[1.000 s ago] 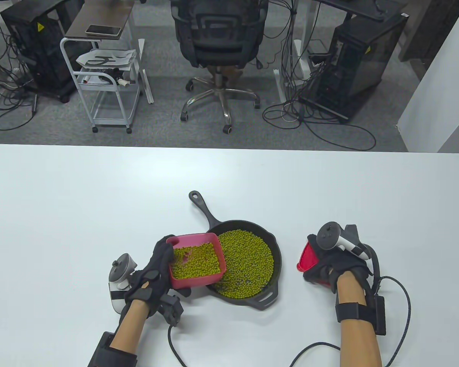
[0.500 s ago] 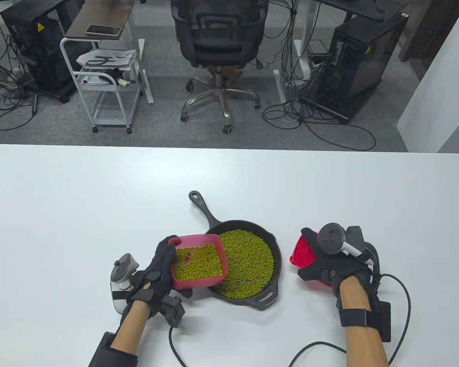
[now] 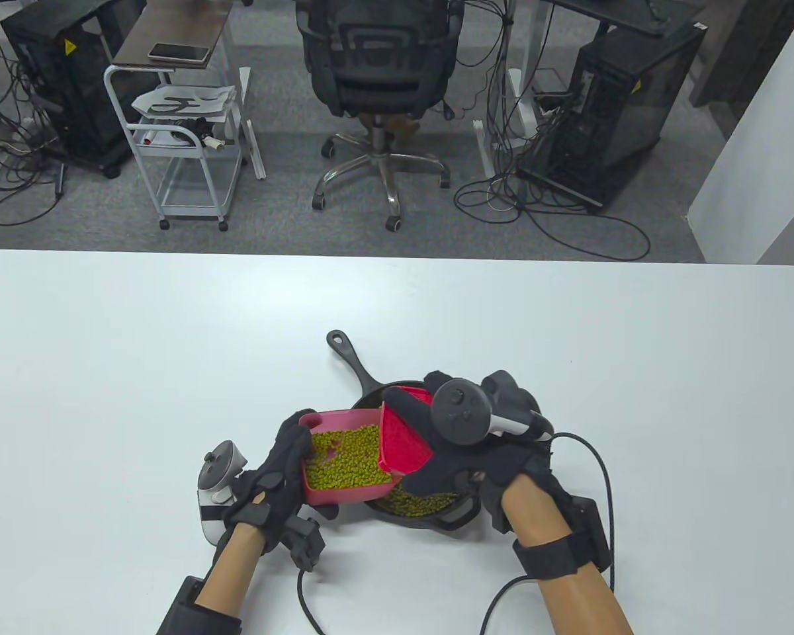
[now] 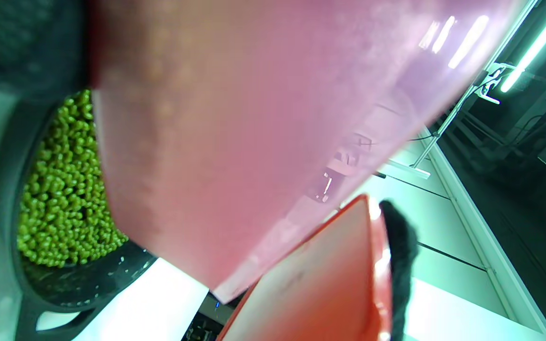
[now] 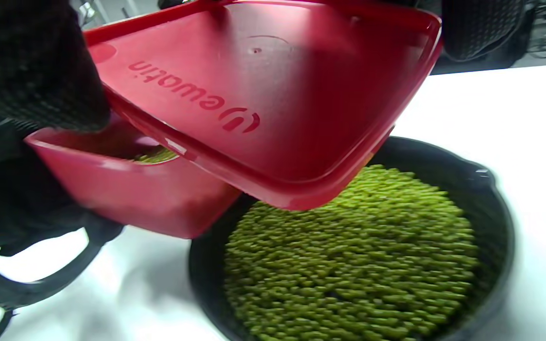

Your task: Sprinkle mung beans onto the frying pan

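Note:
A black frying pan (image 3: pixel 364 387) lies on the white table (image 3: pixel 106 344), holding a layer of green mung beans (image 5: pixel 349 265). My left hand (image 3: pixel 274 473) grips a pink container (image 3: pixel 344 493) with mung beans (image 3: pixel 344 456) in it, held over the pan's left rim. My right hand (image 3: pixel 470 456) holds a red lid (image 3: pixel 403 440) tilted above the pan, its edge next to the container's right side. The lid's underside fills the right wrist view (image 5: pixel 263 90). The pink container's wall (image 4: pixel 235 132) fills the left wrist view, with the pan's beans (image 4: pixel 59 199) at left.
The pan's long handle (image 3: pixel 351 360) points to the far left. Cables trail from both wrists toward the table's near edge (image 3: pixel 304 595). Beyond the table stand an office chair (image 3: pixel 377 86) and a white cart (image 3: pixel 178 139).
My right hand has carried the red lid left from the table beside the pan to over the pan, up against the pink container. My left hand has stayed nearly still.

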`<state>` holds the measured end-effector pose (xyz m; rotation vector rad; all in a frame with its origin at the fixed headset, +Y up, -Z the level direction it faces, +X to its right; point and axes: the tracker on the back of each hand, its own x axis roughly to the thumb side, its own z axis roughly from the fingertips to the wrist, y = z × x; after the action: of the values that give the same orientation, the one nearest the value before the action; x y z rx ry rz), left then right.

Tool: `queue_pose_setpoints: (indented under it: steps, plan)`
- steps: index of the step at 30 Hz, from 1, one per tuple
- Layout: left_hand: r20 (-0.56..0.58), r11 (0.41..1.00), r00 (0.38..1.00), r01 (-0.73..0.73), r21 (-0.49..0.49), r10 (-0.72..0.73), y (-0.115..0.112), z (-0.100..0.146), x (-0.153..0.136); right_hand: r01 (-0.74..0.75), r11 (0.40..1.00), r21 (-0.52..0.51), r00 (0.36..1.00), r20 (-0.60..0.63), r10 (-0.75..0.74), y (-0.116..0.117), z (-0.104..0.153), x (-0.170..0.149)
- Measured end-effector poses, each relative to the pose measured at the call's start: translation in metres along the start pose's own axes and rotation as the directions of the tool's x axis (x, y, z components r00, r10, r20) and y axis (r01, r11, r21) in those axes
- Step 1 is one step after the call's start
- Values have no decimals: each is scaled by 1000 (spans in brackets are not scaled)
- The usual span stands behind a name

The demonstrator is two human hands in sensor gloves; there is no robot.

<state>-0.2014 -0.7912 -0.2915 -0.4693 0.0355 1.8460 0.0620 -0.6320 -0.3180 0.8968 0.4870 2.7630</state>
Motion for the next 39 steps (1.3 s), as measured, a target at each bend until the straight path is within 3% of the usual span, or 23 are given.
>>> queue_pose_setpoints:
  steps: [9,26,34,39]
  plan:
    - [19,999,1000,17,-37,-17,-6,0,-1,-65,994,91,997,45,61,20,-29,37]
    - [10,995,999,36,-92,-36,-14,-3,-7,-31,997,70,995,101,23,26,-34,46]
    - [22,994,999,50,-94,-48,-12,-7,-10,65,998,-19,990,131,-62,32,-26,30]
    - [38,991,999,19,-136,-14,-18,-11,-12,316,926,-204,949,68,-309,38,-9,-2]
